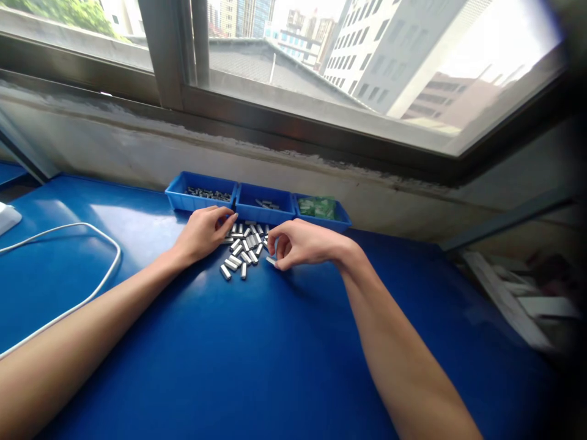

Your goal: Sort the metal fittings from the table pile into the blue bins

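A loose pile of short silver metal pieces (246,245) lies on the blue table in front of the bins. At the pile's left rear, my left hand (206,232) has its thumb and forefinger pinched together by the front of the left bin; whatever they may hold is hidden. On the right side of the pile my right hand (300,242) is curled, its thumb and forefinger closed on one small metal piece (270,261) just above or at the tabletop. Its other fingers are bent inward.
Three joined blue bins stand against the wall: the left bin (172,197) with many small dark metal parts, the middle bin (263,214) with several parts, the right bin (342,225) with green-tinted packets. A white cable (114,244) curves across the blue table (257,360) at left.
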Motion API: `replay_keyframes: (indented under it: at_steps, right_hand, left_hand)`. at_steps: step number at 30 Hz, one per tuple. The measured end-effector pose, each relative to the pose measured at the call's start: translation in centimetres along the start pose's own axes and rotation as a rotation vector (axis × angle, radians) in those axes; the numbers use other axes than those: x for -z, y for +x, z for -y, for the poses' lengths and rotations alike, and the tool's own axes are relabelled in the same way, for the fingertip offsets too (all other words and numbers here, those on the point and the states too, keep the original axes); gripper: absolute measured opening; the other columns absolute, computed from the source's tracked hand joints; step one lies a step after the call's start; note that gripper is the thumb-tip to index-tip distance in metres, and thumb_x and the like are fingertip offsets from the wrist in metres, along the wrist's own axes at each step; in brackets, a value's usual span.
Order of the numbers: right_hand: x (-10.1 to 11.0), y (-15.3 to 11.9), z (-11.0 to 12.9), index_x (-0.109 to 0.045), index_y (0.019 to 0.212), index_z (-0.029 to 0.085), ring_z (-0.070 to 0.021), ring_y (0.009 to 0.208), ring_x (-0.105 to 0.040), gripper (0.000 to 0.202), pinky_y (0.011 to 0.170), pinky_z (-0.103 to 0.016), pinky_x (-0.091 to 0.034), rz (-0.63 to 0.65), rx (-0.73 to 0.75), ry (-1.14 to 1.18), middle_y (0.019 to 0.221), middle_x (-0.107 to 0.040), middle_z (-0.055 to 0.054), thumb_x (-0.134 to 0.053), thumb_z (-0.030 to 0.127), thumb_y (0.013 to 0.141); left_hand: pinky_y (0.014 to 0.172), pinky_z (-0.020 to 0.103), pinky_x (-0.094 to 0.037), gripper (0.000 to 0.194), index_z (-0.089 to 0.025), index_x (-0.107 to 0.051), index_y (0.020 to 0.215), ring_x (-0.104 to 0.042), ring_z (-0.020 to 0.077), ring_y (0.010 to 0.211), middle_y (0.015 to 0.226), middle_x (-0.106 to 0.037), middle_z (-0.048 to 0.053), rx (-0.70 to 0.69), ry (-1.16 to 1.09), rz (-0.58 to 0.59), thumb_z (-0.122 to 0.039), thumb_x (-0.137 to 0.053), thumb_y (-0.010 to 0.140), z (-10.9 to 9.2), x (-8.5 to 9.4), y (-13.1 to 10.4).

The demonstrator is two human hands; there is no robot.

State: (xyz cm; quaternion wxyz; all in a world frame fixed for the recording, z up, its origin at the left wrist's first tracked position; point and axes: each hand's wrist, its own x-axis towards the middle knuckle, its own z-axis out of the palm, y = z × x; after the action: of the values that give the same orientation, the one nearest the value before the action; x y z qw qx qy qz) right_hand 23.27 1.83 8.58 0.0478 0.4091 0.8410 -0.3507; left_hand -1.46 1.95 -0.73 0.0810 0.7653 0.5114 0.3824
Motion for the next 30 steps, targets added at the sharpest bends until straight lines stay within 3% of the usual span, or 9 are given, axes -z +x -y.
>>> replay_keyframes:
  at_steps: [10, 18, 25, 30]
  right_hand:
    - [0.37, 0.2, -0.64, -0.074, 0.09, 0.016, -0.0191, 0.07, -0.072, 0.025, 0.062, -0.023, -0.053, 0.132, 0.004, 0.168, 0.074, -0.076, -0.003, -0.073, 0.022, 0.066]
    - [-0.08, 0.36, -0.26, -0.073, 0.087, 0.017, -0.0172, 0.069, -0.071, 0.019, 0.062, -0.023, -0.052, 0.129, 0.018, 0.202, 0.073, -0.075, -0.001, -0.073, 0.02, 0.068]
    - [-0.26, 0.52, -0.75, -0.074, 0.078, 0.015, -0.0169, 0.074, -0.069, 0.01, 0.064, -0.023, -0.051, -0.008, 0.11, 0.172, 0.079, -0.075, -0.003, -0.075, 0.02, 0.069]
    - [-0.39, 0.5, -0.87, -0.068, 0.08, 0.015, -0.0156, 0.069, -0.069, 0.021, 0.064, -0.024, -0.054, -0.075, 0.147, 0.484, 0.076, -0.073, -0.001, -0.083, 0.024, 0.068]
  left_hand:
    - [0.069, 0.029, -0.043, 0.034, -0.018, -0.075, 0.099, -0.058, 0.0167, 0.068, 0.082, -0.068, 0.005, 0.003, 0.018, 0.034, -0.044, -0.052, 0.099, -0.31, 0.04, 0.03]
    - [0.066, 0.029, -0.042, 0.035, -0.019, -0.074, 0.098, -0.057, 0.0165, 0.067, 0.081, -0.066, 0.004, -0.027, 0.072, 0.055, -0.044, -0.05, 0.099, -0.46, 0.03, -0.09]
    - [0.066, 0.029, -0.041, 0.032, -0.02, -0.073, 0.098, -0.056, 0.0157, 0.067, 0.082, -0.065, 0.003, -0.017, 0.07, 0.093, -0.044, -0.051, 0.099, -0.8, 0.06, -0.15]
    - [0.068, 0.029, -0.042, 0.032, -0.02, -0.073, 0.099, -0.057, 0.0158, 0.068, 0.081, -0.064, 0.003, -0.019, 0.057, 0.099, -0.043, -0.052, 0.099, -0.8, 0.0, -0.12]
